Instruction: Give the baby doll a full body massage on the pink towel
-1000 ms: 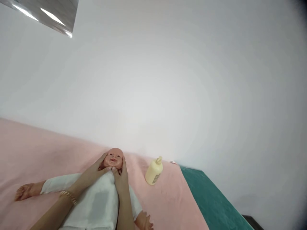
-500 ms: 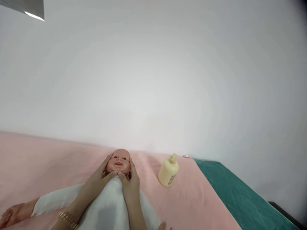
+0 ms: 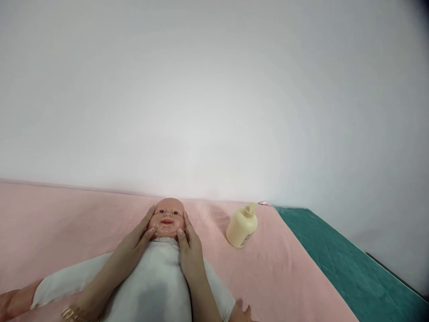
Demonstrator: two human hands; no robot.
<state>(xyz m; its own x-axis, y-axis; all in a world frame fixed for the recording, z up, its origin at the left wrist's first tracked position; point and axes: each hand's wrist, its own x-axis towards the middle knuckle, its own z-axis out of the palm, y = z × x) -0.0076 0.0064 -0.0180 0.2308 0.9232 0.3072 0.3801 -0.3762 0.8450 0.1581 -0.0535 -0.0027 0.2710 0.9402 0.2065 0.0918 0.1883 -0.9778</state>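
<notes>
A baby doll in white clothing (image 3: 157, 281) lies face up on a pink cloth (image 3: 281, 273), its head toward the wall and its arms spread to both sides. My left hand (image 3: 136, 241) cups one side of the doll's head (image 3: 167, 219), with the thumb on the cheek near the jaw. Against the other side of the head rests my right hand (image 3: 191, 248), its thumb at the lower cheek. Both hands touch the head, fingers along its sides. A gold bracelet (image 3: 72, 314) circles my left wrist.
Right of the doll, a pale yellow pump bottle (image 3: 241, 227) stands on the pink cloth. A green surface (image 3: 345, 264) extends at the right beyond the cloth. A plain white wall (image 3: 208, 98) rises behind everything. A dark edge shows at the far right.
Both thumbs have moved apart, from together under the chin out to the doll's cheeks. The view has shifted slightly, and the grey object at the top left is out of sight.
</notes>
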